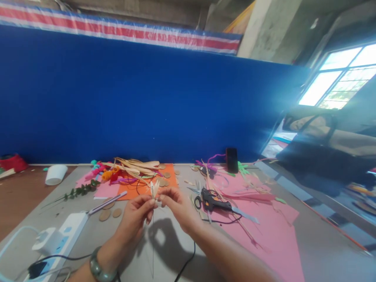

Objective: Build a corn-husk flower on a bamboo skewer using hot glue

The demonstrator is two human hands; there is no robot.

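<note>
My left hand (pixel 138 209) is closed in a pinch around the base of a small pale flower (pixel 154 188), which looks made of dried husk or raffia strips. From it a thin wire stem (pixel 153 246) hangs straight down over the table. My right hand (pixel 176 205) meets it from the other side, thumb and forefinger pinched at the flower's lower right edge. The fingertips hide exactly where they grip. Beyond the hands lies a bundle of dried pale strips (pixel 138 166) on orange paper (pixel 129 192).
A black glue gun (pixel 216 204) and scissors (pixel 198 201) lie on pink paper (pixel 273 239) at right. A phone (pixel 232 160) leans against the blue partition (pixel 141 98). At left are a power strip (pixel 69 235), a white cup (pixel 55 174), a leafy sprig (pixel 78 190) and wooden discs (pixel 105 215).
</note>
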